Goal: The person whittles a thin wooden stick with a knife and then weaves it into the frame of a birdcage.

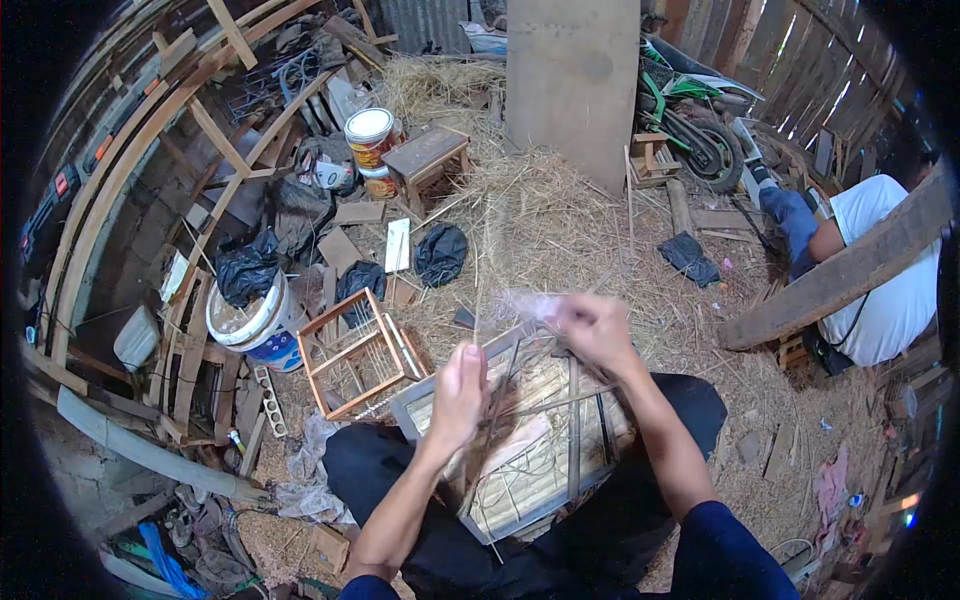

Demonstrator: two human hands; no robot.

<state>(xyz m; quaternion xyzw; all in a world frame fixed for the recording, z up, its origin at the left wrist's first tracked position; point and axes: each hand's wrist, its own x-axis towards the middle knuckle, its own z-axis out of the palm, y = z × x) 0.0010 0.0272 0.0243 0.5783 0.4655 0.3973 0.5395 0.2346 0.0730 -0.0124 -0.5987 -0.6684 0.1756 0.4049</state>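
On my lap rests a shallow wooden frame (573, 428) with a pale slatted surface, grey edges and loose thin sticks lying across it. My left hand (458, 400) is closed with the thumb up over the frame's left side; thin dark strips (497, 400) run beside its fingers. What it grips is hidden. Over the far edge, my right hand (595, 332) has its fingers pressed together and is smeared by motion. A whitish, see-through blur (528, 304) extends left from its fingertips; I cannot make out what it is.
A small wooden cage-like frame (362, 352) stands left of my knee, near a white bucket (262, 325). Further off are paint cans (370, 140), a wooden stool (428, 155) and a motorbike (700, 130). Another person (870, 270) sits at right behind a slanted beam (850, 262). Straw covers the ground.
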